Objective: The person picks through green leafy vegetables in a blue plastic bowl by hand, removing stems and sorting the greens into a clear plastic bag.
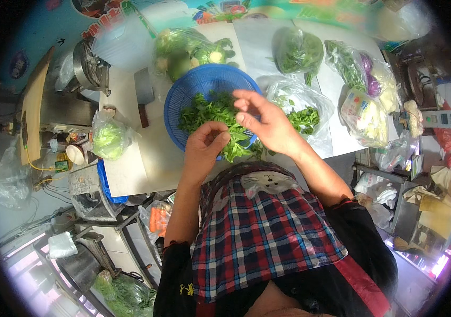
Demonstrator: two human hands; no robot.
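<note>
My left hand [208, 143] pinches a sprig of leafy greens [236, 146] between thumb and fingertips, over the near rim of a blue plastic basket [172, 119]. Plucked green leaves [205, 113] lie in a heap inside that basket. Above its right side is my right hand [267, 121], fingers apart and curled, with nothing seen in it. Just beyond the right wrist, an opened clear plastic bag [322, 99] holds more of the greens [304, 120]. A few loose stems [260, 149] rest on the table between the basket and my apron.
A cleaver [144, 87] lies left of the basket, near a bagged lettuce [110, 138]. Bagged cauliflower [209, 53] stands behind it. Further bags of greens [300, 49] and pale vegetables [366, 119] sit to the right on the white table [162, 170].
</note>
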